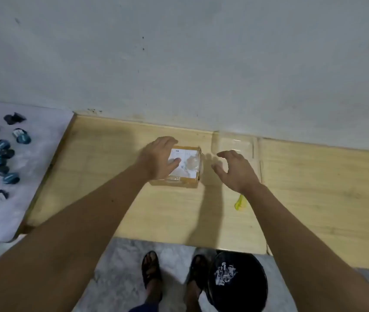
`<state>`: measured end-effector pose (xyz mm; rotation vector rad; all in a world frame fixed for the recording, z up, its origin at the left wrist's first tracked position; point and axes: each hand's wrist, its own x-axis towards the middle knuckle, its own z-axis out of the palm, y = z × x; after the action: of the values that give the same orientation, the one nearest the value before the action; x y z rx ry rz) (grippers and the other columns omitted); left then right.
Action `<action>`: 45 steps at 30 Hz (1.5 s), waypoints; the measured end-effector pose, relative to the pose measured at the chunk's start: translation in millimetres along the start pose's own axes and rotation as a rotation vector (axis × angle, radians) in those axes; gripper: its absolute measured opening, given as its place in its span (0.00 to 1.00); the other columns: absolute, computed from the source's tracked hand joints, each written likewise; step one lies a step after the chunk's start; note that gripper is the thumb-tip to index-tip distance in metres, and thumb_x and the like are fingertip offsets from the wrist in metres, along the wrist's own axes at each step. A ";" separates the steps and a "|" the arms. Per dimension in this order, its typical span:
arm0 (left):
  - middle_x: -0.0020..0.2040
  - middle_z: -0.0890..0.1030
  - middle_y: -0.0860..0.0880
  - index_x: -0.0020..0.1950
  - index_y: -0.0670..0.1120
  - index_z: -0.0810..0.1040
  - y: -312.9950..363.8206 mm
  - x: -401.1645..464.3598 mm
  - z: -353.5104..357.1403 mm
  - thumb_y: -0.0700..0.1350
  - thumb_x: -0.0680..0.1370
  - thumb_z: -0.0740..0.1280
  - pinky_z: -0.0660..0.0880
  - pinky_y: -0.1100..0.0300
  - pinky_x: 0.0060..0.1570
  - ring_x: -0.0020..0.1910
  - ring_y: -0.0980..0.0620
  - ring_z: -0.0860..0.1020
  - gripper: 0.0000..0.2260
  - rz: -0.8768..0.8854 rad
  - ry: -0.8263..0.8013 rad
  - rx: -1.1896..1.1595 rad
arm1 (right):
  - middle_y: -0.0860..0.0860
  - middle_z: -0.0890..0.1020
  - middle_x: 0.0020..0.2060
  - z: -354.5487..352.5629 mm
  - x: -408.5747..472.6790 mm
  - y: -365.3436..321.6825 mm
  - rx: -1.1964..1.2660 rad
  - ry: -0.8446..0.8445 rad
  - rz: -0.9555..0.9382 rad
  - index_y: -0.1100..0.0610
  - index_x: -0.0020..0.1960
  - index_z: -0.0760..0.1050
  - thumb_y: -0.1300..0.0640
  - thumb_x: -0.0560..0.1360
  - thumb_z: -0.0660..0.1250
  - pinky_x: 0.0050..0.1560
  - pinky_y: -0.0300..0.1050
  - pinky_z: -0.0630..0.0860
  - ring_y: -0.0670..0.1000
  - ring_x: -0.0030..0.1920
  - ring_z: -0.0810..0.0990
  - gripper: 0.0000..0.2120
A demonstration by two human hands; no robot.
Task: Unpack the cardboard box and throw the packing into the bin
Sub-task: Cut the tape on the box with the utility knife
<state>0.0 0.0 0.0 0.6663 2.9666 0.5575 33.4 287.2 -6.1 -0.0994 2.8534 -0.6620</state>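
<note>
Fingers of the left hand [159, 159] lie spread flat over the near-left part of the cardboard box [180, 167], palm pressing on its taped top and white label; that grip is open and resting, not closed around anything. The right hand [235, 170] hovers just beside the box's right edge, fingers curled and apart, an open grip holding nothing.

The box sits on the wooden tabletop [116, 199], close to the wall, and looks sealed under shiny tape, so unpacking has, by my judgement, barely begun. A clear plastic tray [233, 143] lies just behind the right hand, and a small yellow scrap [239, 202] lies on the tabletop under the right wrist. The black bin [238, 282] stands on the floor below the tabletop's near edge, beside the person's sandalled feet, with some pale shredded scraps already in it. Dark round capsules [1, 154] are scattered on a white surface well to the left.

Risks from here: with only a flat palm steadying it, the light box may slide toward the wall when the tape is pulled. Slick tape may resist bare fingers and tear the label instead. A sweeping right arm could knock the tray, and dropped packing could miss the bin.
</note>
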 end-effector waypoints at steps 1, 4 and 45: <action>0.69 0.80 0.37 0.70 0.36 0.78 -6.7 0.2 12.8 0.60 0.78 0.62 0.78 0.40 0.66 0.69 0.36 0.79 0.32 0.024 -0.045 0.011 | 0.53 0.78 0.68 7.6 -4.1 5.7 0.019 -0.004 0.024 0.55 0.71 0.74 0.42 0.81 0.64 0.68 0.57 0.72 0.59 0.69 0.75 0.24; 0.74 0.76 0.35 0.74 0.34 0.74 -15.0 -0.4 32.3 0.63 0.78 0.62 0.71 0.38 0.72 0.74 0.34 0.74 0.37 0.016 -0.132 0.083 | 0.53 0.78 0.66 27.1 -20.4 25.0 0.046 -0.001 0.117 0.55 0.69 0.76 0.44 0.81 0.67 0.67 0.56 0.73 0.59 0.66 0.76 0.22; 0.86 0.57 0.45 0.86 0.42 0.56 -25.7 8.6 55.7 0.66 0.82 0.63 0.44 0.49 0.83 0.86 0.46 0.53 0.41 -0.009 -0.150 0.029 | 0.51 0.77 0.36 58.7 -38.2 -37.7 0.967 0.123 0.379 0.44 0.71 0.76 0.57 0.85 0.64 0.30 0.42 0.70 0.47 0.26 0.70 0.17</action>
<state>-11.2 0.7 -60.9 0.6649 2.8413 0.4443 84.2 232.7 -33.7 0.6175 2.2217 -1.8566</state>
